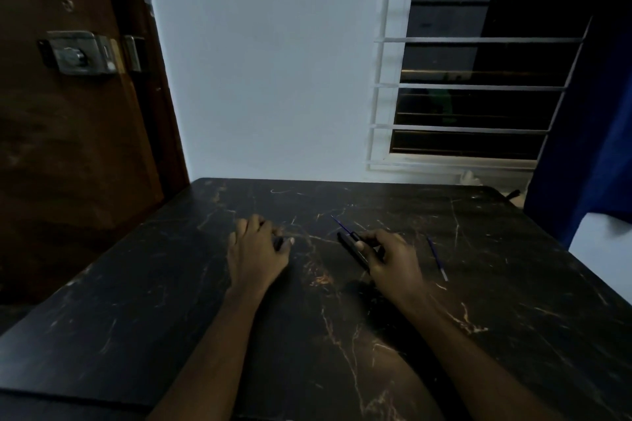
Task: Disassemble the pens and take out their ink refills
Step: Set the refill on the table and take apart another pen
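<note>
Right hand: the right hand was clamped on a dark pen barrel, fingers and thumb curled round it, just above the table right of centre.
Left hand: the left hand lay left of centre with its fingers curled on a small dark piece, probably a part of a pen; the dim light hid what kind.
Refill in the barrel: a thin blue refill stuck out of the barrel's far end, pointing far and left.
Loose refill: 1 loose refill lay flat on the table, right of the right hand and apart from it.
Step in hand: it looked like drawing the blue refill out of the barrel, with 1 refill already out.
How to do it well: set the dark piece down, pinch the bare refill close to the barrel mouth, and pull straight along the barrel's axis while the right hand holds firm.
Risk: a sideways pull could bend so thin a tube.
Where to put it: beside the loose refill would keep the parts together.
</note>
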